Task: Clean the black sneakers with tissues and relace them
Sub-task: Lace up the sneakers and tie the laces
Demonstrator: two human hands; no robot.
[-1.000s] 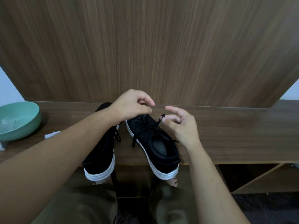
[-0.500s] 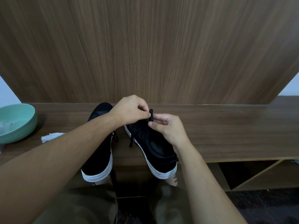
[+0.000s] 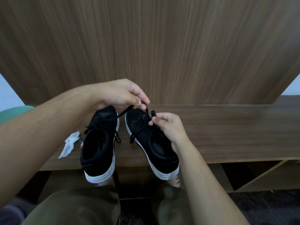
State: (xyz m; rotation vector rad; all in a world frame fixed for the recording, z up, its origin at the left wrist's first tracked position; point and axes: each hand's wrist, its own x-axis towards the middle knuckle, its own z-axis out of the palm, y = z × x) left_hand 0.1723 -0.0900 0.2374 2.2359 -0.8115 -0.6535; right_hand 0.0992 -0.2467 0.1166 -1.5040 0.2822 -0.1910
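Both grips pinch the lace: my left hand (image 3: pixel 120 94) and right hand (image 3: pixel 168 125) work over the right sneaker (image 3: pixel 151 143) on the tabletop (image 3: pixel 227 132), apparently tying; next, pulling the knot snug.

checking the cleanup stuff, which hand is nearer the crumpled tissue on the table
Left. The left hand pinches a lace above the sneakers' toes, on the crumpled tissue's side. The right hand pinches a lace over the right sneaker, farther away.
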